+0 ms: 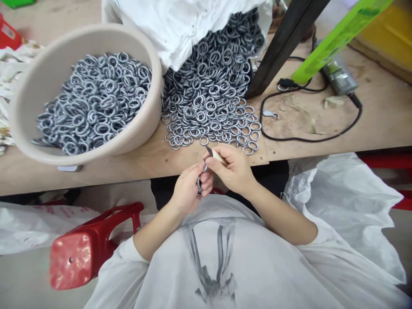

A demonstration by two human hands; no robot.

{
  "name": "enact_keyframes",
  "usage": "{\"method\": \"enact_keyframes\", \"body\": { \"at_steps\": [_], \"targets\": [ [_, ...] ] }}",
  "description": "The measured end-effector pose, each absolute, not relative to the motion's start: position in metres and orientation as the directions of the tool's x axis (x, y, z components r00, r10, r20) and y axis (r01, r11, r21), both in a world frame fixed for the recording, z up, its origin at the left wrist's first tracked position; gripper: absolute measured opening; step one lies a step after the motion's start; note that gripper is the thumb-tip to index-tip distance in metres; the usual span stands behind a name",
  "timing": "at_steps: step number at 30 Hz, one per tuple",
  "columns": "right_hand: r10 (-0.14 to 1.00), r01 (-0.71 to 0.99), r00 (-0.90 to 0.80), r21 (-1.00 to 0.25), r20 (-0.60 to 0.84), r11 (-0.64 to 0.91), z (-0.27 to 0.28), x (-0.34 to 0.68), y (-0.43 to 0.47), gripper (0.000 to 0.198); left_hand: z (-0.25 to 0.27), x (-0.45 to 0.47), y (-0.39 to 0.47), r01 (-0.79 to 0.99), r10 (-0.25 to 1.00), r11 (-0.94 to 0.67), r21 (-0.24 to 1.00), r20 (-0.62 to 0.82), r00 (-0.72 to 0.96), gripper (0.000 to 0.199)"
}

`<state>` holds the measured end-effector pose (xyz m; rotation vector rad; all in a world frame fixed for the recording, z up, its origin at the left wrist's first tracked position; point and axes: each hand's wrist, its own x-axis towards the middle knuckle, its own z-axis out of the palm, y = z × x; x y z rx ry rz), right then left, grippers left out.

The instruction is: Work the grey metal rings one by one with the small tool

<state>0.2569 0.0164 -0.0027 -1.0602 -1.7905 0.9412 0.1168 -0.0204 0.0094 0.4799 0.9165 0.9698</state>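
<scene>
My left hand [189, 189] is closed around a small grey metal ring [199, 185], held just below the table's front edge. My right hand [233, 169] grips a small knife with a wooden handle [216, 156], its dark blade tip pointing up-left, right above the ring. The two hands touch each other. A loose pile of grey rings [212, 96] spills from a white bag [180, 21] onto the wooden table [380, 120] just beyond the hands. A beige tub [41, 81] at the left holds many more rings [95, 101].
A red plastic stool [86, 244] stands at lower left. White plastic sheeting [341, 201] lies at the right and over my lap. A black cable [309, 137], a grey power tool [337, 77], a green strip [341, 34] and a dark slanted post [283, 43] sit on the table's right.
</scene>
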Motion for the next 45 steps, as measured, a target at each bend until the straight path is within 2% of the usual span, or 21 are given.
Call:
{"method": "enact_keyframes", "body": {
  "at_steps": [5, 8, 13, 15, 17, 19, 21, 23, 25, 27, 29, 31, 33, 36, 38, 41, 43, 45],
  "targets": [
    [0.838, 0.459, -0.406, -0.711, 0.365, 0.533, -0.002, 0.259, 0.007, 0.05, 0.009, 0.118, -0.022, -0.523, 0.865, 0.484, 0.701, -0.474, 0.164, 0.05],
    [0.829, 0.515, -0.428, -0.656, 0.361, 0.551, -0.002, 0.257, 0.001, 0.053, 0.007, 0.118, -0.022, -0.508, 0.865, 0.482, 0.714, -0.481, 0.144, 0.05],
    [0.838, 0.5, -0.443, -0.688, 0.319, 0.526, -0.007, 0.255, 0.003, 0.054, 0.009, 0.116, -0.023, -0.508, 0.867, 0.483, 0.714, -0.472, 0.16, 0.046],
    [0.883, 0.541, -0.37, -0.706, 0.289, 0.457, -0.011, 0.258, 0.012, 0.054, 0.01, 0.114, -0.026, -0.5, 0.863, 0.494, 0.711, -0.469, 0.185, 0.045],
    [0.939, 0.641, -0.228, -0.686, 0.258, 0.344, -0.013, 0.261, 0.025, 0.053, 0.008, 0.11, -0.029, -0.485, 0.856, 0.512, 0.709, -0.469, 0.218, 0.045],
    [0.957, 0.748, -0.159, -0.604, 0.242, 0.277, -0.014, 0.261, 0.038, 0.047, 0.006, 0.105, -0.03, -0.491, 0.859, 0.506, 0.709, -0.465, 0.214, 0.045],
    [0.95, 0.827, -0.228, -0.471, 0.214, 0.305, -0.012, 0.256, 0.048, 0.036, 0.003, 0.097, -0.03, -0.51, 0.873, 0.475, 0.717, -0.458, 0.17, 0.038],
    [0.938, 0.871, -0.308, -0.35, 0.156, 0.344, -0.01, 0.247, 0.054, 0.028, 0.001, 0.09, -0.027, -0.504, 0.888, 0.443, 0.741, -0.44, 0.135, 0.023],
    [0.942, 0.893, -0.318, -0.3, 0.108, 0.336, -0.007, 0.241, 0.057, 0.022, 0.0, 0.083, -0.023, -0.492, 0.902, 0.416, 0.765, -0.418, 0.112, 0.018],
    [0.946, 0.869, -0.309, -0.377, 0.094, 0.321, -0.003, 0.241, 0.056, 0.018, -0.001, 0.078, -0.019, -0.497, 0.907, 0.398, 0.771, -0.412, 0.087, 0.022],
    [0.94, 0.748, -0.332, -0.585, 0.08, 0.314, 0.003, 0.246, 0.052, 0.018, -0.003, 0.077, -0.016, -0.499, 0.907, 0.385, 0.777, -0.419, 0.046, 0.02],
    [0.916, 0.511, -0.401, -0.823, 0.025, 0.246, 0.009, 0.253, 0.047, 0.025, -0.006, 0.078, -0.014, -0.463, 0.914, 0.363, 0.808, -0.406, 0.007, 0.028],
    [0.862, 0.28, -0.505, -0.954, -0.047, 0.111, 0.015, 0.259, 0.041, 0.033, -0.01, 0.082, -0.013, -0.373, 0.938, 0.322, 0.871, -0.346, 0.002, 0.036],
    [0.795, 0.131, -0.598, -0.991, -0.098, -0.024, 0.02, 0.262, 0.032, 0.04, -0.016, 0.089, -0.015, -0.155, 0.974, 0.223, 0.962, -0.216, 0.063, 0.04],
    [0.841, 0.106, -0.533, -0.993, -0.095, -0.045, 0.018, 0.261, 0.027, 0.041, -0.018, 0.095, -0.016, -0.083, 0.982, 0.175, 0.981, -0.169, 0.078, 0.038],
    [0.935, 0.125, -0.353, -0.989, 0.033, 0.082, 0.013, 0.258, 0.017, 0.036, -0.016, 0.105, -0.019, -0.212, 0.976, 0.22, 0.952, -0.213, 0.055, 0.04],
    [0.939, 0.166, -0.301, -0.96, 0.17, 0.227, 0.008, 0.258, 0.013, 0.035, -0.012, 0.111, -0.021, -0.312, 0.956, 0.295, 0.903, -0.283, 0.084, 0.042],
    [0.932, 0.195, -0.259, -0.932, 0.252, 0.306, 0.004, 0.259, 0.012, 0.033, -0.006, 0.116, -0.023, -0.369, 0.929, 0.369, 0.853, -0.343, 0.138, 0.044]
  ]
}}
